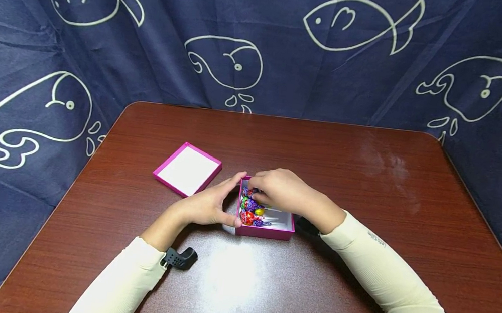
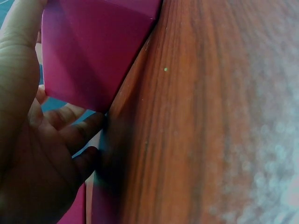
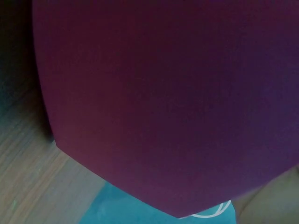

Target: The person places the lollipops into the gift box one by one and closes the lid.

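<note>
A pink box (image 1: 264, 233) with a white inside stands uncovered on the table. Several lollipops (image 1: 248, 217) in red, purple, green and yellow wrappers lie in it, heads to the left and white sticks to the right. My left hand (image 1: 205, 206) holds the box at its left end, thumb at the near corner and fingers at the far one. In the left wrist view that thumb and the fingers frame the box wall (image 2: 93, 51). My right hand (image 1: 281, 189) reaches in from the right, its fingers curled and pinching a lollipop (image 1: 248, 192) at the far left, partly hidden.
The pink lid (image 1: 189, 169), white inside up, lies behind my left hand. The brown table (image 1: 346, 155) reflects a bright glare in front of the box. A dark blue cloth (image 1: 286, 29) with white fish and whale drawings hangs behind. The box's outer wall (image 3: 163, 102) fills the right wrist view.
</note>
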Tool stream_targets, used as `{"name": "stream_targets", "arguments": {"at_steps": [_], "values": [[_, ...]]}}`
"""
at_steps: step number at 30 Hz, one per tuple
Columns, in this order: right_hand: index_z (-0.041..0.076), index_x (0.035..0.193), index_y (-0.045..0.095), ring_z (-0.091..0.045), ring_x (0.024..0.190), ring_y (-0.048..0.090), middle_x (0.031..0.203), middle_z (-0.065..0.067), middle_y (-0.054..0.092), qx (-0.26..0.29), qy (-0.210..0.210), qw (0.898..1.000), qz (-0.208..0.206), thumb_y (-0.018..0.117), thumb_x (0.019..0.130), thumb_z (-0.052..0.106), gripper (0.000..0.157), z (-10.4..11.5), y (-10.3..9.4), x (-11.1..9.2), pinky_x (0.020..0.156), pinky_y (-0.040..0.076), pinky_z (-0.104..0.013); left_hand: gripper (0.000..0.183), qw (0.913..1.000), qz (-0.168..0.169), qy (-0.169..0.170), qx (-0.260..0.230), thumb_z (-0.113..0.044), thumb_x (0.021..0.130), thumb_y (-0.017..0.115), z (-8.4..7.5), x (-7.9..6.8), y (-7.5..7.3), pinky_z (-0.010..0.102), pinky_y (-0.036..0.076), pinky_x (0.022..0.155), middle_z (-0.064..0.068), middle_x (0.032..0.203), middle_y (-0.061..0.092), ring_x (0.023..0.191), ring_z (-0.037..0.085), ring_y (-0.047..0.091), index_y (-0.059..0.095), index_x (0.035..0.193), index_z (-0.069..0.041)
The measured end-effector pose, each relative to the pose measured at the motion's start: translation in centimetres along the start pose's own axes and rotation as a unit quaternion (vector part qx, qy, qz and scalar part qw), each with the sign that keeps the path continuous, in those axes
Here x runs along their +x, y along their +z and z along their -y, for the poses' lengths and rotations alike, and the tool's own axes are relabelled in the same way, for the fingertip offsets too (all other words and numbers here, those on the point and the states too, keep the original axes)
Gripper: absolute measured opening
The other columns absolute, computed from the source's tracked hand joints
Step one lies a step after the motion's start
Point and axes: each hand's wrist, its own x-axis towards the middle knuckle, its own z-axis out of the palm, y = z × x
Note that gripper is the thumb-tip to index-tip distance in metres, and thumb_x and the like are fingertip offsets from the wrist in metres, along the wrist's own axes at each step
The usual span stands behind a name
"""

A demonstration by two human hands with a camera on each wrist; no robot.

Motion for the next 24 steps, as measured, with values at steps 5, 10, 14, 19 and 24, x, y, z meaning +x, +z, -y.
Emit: {"name": "stream_targets", "arguments": {"at_steps": [5,10,14,19,24], "values": [[0.015,0.096,0.072,-0.007,0.069,0.057,0.086,0.006,0.066,0.002,0.004,1.000,0.004,0.074,0.089,0.016,0.007,0.0,0.0,-0.1,0.066,0.053,-0.034,0.114,1.0000,-0.001,-0.002,0.007,-0.036,0.079,0.085,0.0,0.1,0.0,0.042,0.020,0.118,0.014,0.162,0.020,0.146,0.022,0.021,0.009,0.160,-0.009],[0.015,0.095,0.072,-0.007,0.069,0.056,0.087,0.006,0.066,0.010,0.004,1.000,0.000,0.075,0.088,0.016,0.008,-0.1,0.0,-0.2,0.065,0.053,-0.034,0.114,1.0000,-0.002,0.000,0.009,-0.036,0.079,0.085,-0.1,0.1,0.0,0.044,0.020,0.118,0.015,0.161,0.021,0.146,0.024,0.021,0.009,0.160,-0.009],[0.014,0.099,0.073,-0.008,0.070,0.058,0.089,0.005,0.067,0.017,0.003,1.000,-0.002,0.074,0.089,0.016,0.010,-0.2,0.0,-0.3,0.068,0.053,-0.034,0.114,1.0000,-0.001,-0.004,0.007,-0.037,0.079,0.085,-0.1,0.0,0.0,0.044,0.020,0.118,0.015,0.161,0.021,0.147,0.024,0.021,0.009,0.160,-0.010],[0.011,0.100,0.073,-0.012,0.080,0.065,0.094,0.002,0.069,0.044,0.002,0.999,-0.016,0.074,0.090,0.014,0.011,-0.5,-0.4,-0.6,0.075,0.055,-0.035,0.114,1.0000,-0.004,-0.002,0.007,-0.035,0.079,0.085,0.0,0.0,0.1,0.044,0.020,0.118,0.016,0.161,0.020,0.146,0.026,0.021,0.010,0.160,-0.009],[0.008,0.101,0.072,-0.018,0.085,0.067,0.096,-0.002,0.069,0.080,0.002,0.996,-0.036,0.073,0.090,0.014,0.013,-0.9,-0.9,-1.1,0.078,0.054,-0.036,0.114,0.9999,-0.003,0.002,0.012,-0.035,0.079,0.085,0.0,0.0,0.1,0.045,0.020,0.118,0.017,0.162,0.019,0.147,0.027,0.021,0.010,0.159,-0.008]]}}
